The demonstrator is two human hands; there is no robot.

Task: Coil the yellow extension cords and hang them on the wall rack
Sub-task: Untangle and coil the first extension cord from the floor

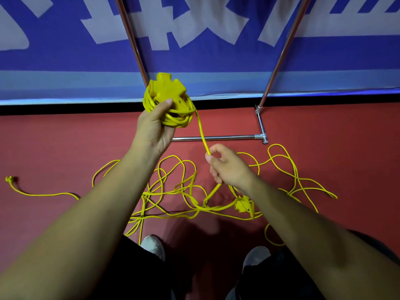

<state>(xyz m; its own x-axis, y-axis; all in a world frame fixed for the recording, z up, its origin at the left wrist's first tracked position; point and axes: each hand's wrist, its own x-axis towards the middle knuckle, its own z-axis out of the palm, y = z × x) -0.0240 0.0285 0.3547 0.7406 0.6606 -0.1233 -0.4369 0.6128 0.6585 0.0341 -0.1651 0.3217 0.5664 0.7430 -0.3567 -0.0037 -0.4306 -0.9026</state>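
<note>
My left hand [154,126] grips a small coil of yellow cord [173,118] with a yellow multi-socket head [167,90] on top of it, held up in front of the wall. One strand [201,131] runs from the coil down to my right hand [227,165], which pinches it and lets it pass through the fist. Below, the rest of the yellow cord [173,191] lies tangled in loose loops on the red floor. A second yellow socket head [243,205] lies among the loops. A yellow plug [9,179] rests at the far left.
A metal rack stands against the blue and white banner wall, with two slanted poles [279,63] and a base bar [216,138] on the floor. My feet in white shoes [153,245] stand just behind the tangle.
</note>
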